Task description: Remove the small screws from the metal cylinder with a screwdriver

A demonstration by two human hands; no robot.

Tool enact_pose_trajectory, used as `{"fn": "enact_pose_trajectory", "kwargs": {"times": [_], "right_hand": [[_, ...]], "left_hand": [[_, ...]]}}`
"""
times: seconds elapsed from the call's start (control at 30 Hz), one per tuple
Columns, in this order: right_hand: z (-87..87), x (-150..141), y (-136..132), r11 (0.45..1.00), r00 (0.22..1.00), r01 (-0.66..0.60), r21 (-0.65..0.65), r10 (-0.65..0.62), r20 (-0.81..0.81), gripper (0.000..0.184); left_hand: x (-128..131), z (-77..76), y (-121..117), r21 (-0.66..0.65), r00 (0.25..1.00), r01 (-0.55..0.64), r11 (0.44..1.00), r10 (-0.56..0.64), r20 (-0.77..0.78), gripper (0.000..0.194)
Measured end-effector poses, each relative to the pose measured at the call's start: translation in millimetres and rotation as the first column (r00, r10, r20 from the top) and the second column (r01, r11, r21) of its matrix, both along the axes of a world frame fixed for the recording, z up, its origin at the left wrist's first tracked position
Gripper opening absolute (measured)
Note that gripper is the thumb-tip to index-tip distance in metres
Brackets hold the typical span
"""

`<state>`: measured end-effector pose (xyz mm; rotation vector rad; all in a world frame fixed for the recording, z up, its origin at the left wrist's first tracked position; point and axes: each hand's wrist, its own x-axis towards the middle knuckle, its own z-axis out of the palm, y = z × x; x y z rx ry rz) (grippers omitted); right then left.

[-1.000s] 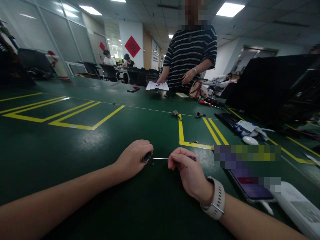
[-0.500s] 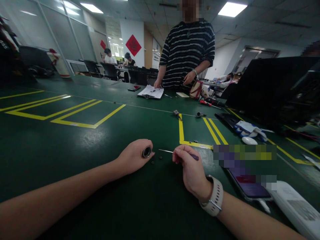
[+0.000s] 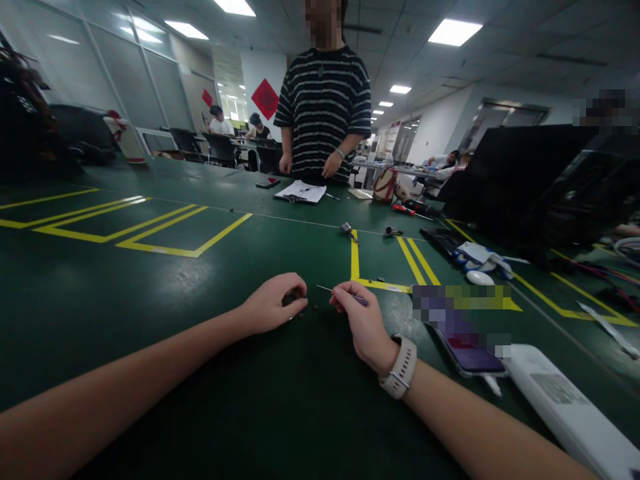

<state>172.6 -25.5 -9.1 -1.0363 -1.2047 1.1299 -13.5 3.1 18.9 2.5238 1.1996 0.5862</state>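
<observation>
Dark part [image 3: 291,298], largely hidden within the curled left grip [image 3: 267,305] at the desk [image 3: 240,413], is presumably rigid, best held around its sides; small dark pieces [image 3: 315,307] lie nearby, and the right grip [image 3: 367,327] pinches a slim screwdriver [image 3: 360,301], probably light, by its handle.

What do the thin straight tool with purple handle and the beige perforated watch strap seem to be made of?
The thin straight tool: shaft probably smooth metal, being narrow and shiny; purple handle perhaps plastic, too small to tell. The beige perforated watch strap: likely matte silicone or rubber, dull and plain-coloured with regular holes.
</observation>
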Motion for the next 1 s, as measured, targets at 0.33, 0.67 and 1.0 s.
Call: {"fn": "enact_pose_trajectory", "kwargs": {"times": [0.33, 0.67, 1.0], "right_hand": [[0.0, -2.4, 1.6, 0.998, 0.998, 0.048, 0.035, -0.046, -0.041, 0.013], [1.0, -0.6, 0.3, 0.999, 0.998, 0.032, 0.022, -0.031, -0.058, 0.012], [0.6, 0.2, 0.9, 1.0, 0.999, 0.007, 0.008, -0.007, -0.043, 0.013]], "left_hand": [[12.0, 3.4, -15.8, 0.168, 0.956, 0.224, 0.96, -0.183, -0.23, 0.029], [15.0, -1.7, -20.7, 0.198, 0.963, 0.098, 0.975, -0.043, -0.266, 0.013], [14.0, 0.2, -77.7, 0.094, 0.971, 0.02, 0.995, 0.003, -0.24, 0.013]]}}
